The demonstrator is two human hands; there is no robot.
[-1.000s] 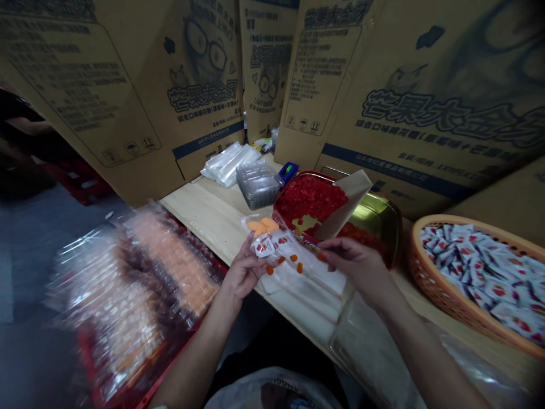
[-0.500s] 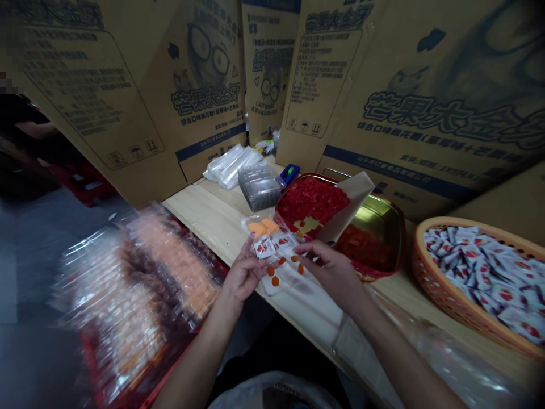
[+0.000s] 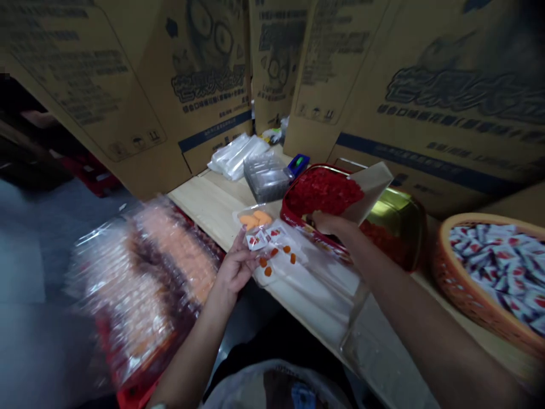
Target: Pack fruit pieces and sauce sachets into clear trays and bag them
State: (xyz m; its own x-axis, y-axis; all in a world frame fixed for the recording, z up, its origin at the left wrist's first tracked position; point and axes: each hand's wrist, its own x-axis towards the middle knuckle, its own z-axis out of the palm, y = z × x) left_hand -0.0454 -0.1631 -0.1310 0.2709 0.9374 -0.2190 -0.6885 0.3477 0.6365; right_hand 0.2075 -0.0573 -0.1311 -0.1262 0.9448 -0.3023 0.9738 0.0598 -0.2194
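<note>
My left hand (image 3: 236,264) is closed on the near left edge of a clear plastic tray (image 3: 279,234). Orange sweets (image 3: 255,219) lie at its far end, with two small white sachets (image 3: 264,236) printed in red in front of them. Several small dark-orange pieces (image 3: 268,271) are spread over the near part. Over the near side of a red-rimmed tin (image 3: 286,211), my right hand (image 3: 327,222) reaches down at the red pieces (image 3: 326,190). Its fingers look bent together; whatever is between them is hidden.
A cardboard divider (image 3: 372,190) separates the red pieces from orange ones (image 3: 383,241). To the right stands an orange basket (image 3: 447,267) of sachets. Clear boxes (image 3: 266,176) and plastic bags (image 3: 238,156) lie behind. Filled clear packs (image 3: 140,295) are at lower left; cartons (image 3: 213,119) wall the back.
My right hand has left the clear tray and moved up and right to the red pieces in the tin. My left hand keeps its hold on the tray. The view has shifted slightly.
</note>
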